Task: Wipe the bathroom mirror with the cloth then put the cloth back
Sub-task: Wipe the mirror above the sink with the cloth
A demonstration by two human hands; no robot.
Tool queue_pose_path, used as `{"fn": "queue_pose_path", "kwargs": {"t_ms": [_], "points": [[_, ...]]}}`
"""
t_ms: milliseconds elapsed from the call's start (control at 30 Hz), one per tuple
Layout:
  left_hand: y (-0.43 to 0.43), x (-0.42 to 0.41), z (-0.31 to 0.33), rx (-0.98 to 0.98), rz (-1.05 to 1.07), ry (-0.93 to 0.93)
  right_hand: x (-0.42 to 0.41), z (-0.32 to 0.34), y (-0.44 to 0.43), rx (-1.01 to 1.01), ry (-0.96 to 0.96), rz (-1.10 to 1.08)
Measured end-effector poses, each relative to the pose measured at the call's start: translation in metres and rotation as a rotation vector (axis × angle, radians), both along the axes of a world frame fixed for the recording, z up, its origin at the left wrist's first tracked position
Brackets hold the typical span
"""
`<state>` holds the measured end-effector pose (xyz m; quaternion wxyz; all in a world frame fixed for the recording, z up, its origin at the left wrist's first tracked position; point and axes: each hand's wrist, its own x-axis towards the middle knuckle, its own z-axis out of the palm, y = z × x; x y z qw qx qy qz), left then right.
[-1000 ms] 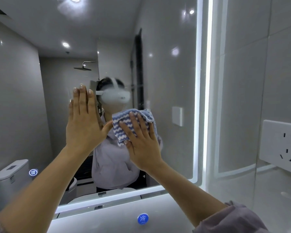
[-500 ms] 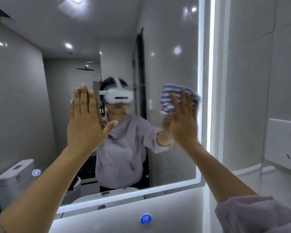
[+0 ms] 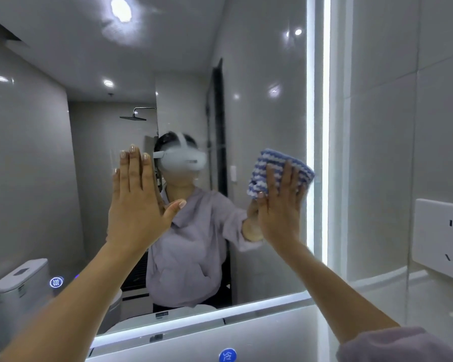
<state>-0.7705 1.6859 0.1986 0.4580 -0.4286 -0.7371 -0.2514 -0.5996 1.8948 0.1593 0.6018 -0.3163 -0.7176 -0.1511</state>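
right sleeve: lilac cuff [image 3: 392, 346] in the lower right corner, forearm bare above it.
touch button: round blue lit icon [image 3: 227, 355] on the panel just under the mirror's bottom edge.
left hand: [image 3: 136, 202] we lay it flat on the glass, fingers straight and together, thumb out to the right. It holds nothing.
right hand: [image 3: 280, 205] also flat, fingers straight and slightly spread, and we press the cloth to the glass with it. The fingers aren't curled round it.
cloth: [image 3: 280, 165] blue-and-white striped, bunched under our right fingers, its top showing above the fingertips. It sits on the mirror's right side, just beside the lit strip.
mirror: [image 3: 259, 100] wall-mounted, with a white light strip [image 3: 324, 126] down its right edge and along the bottom.
wall socket: [image 3: 442, 233] white, on the tiled wall right of the mirror, apart from it.
reflection: we see a person in a white headset and lilac shirt, a shower head, and a toilet tank at lower left.
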Motion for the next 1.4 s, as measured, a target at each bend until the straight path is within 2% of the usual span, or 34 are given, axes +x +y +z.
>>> {"fn": "queue_pose_path", "kwargs": {"t_ms": [200, 300, 600, 733, 833, 1100, 1400], "points": [[0.001, -0.001, 0.0, 0.007, -0.024, -0.01, -0.045, 0.0, -0.043, 0.234, -0.139, 0.036], [0.001, -0.002, -0.001, 0.005, -0.029, -0.006, -0.065, 0.009, -0.065, 0.231, -0.241, 0.052], [0.002, -0.003, -0.001, 0.021, -0.044, -0.011, -0.067, 0.05, -0.083, 0.258, -0.314, 0.109], [0.001, -0.003, 0.0, 0.011, -0.037, -0.005, -0.057, 0.057, -0.07, 0.275, -0.275, 0.135], [0.001, -0.003, 0.0, 0.001, -0.028, -0.003, -0.04, 0.062, -0.042, 0.246, -0.177, 0.088], [0.001, -0.005, -0.001, -0.009, -0.02, 0.016, 0.034, 0.074, 0.022, -0.039, 0.075, 0.0], [0.001, -0.002, -0.001, 0.001, -0.023, 0.011, 0.043, 0.069, 0.035, -0.101, 0.044, -0.025]]}}
